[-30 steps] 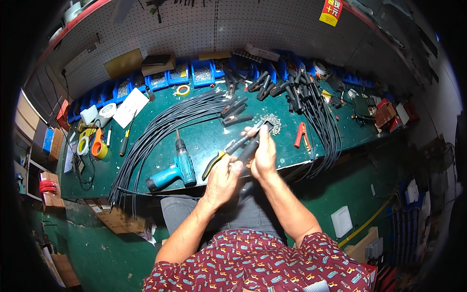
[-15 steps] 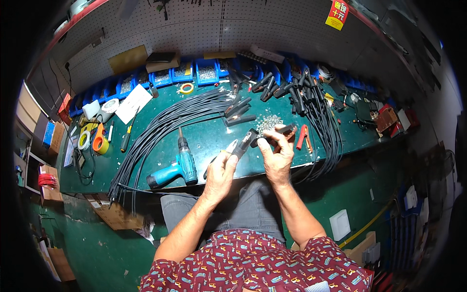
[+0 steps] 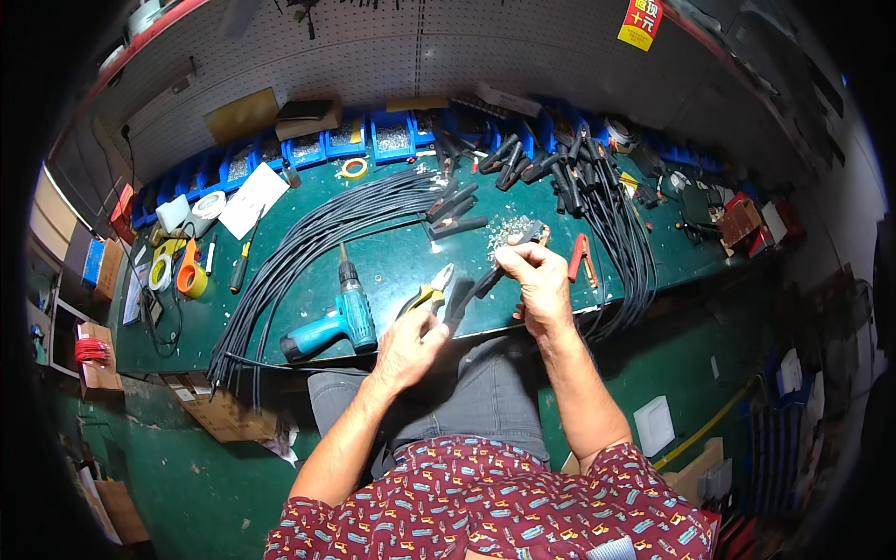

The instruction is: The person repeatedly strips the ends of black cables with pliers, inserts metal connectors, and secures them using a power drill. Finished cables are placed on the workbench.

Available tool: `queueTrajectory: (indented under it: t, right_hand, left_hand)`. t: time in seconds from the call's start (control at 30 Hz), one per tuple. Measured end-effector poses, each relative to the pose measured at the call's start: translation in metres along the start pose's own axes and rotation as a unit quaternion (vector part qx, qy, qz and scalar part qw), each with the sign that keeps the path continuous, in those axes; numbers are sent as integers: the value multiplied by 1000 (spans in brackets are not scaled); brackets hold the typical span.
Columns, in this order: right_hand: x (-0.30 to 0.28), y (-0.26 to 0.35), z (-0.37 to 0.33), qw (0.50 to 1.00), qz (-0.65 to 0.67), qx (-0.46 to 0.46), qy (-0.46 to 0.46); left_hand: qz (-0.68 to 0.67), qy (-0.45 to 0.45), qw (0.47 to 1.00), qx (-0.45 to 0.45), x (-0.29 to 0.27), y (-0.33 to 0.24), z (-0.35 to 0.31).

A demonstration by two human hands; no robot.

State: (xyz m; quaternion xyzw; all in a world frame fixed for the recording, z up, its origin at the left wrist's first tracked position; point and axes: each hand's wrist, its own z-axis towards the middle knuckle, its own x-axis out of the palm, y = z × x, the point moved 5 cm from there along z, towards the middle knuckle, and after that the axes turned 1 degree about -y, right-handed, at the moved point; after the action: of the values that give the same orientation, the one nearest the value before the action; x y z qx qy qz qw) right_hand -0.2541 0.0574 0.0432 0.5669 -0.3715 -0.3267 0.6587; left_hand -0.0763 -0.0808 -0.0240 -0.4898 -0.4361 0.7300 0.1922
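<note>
Green surface cluttered; pliers gripped in left hand, black handle just beside it; black clamp pinched in right hand, should be steadied well, pliers angled clear.

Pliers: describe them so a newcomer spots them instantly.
On the green bench, find the teal drill near the front edge. Just right of it, the left hand holds the pliers. Silver jaws and yellow grips set them apart from the black piece beside them.
</note>
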Motion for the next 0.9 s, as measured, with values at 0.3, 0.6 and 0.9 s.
queueTrajectory:
  t: [0.3,0.6,0.9]
  right_hand:
    - [17,-34,4,996,84,41,13]
    - [6,-24,15,965,258,-32,46]
    - [17,-41,8,879,460,99,72]
  left_hand:
    - [-150,-165,971,82,15,-49,44]
    - [-355,-126,926,-20,-13,-34,27]
    - [-326,-1,942,-78,27,-19,-9]
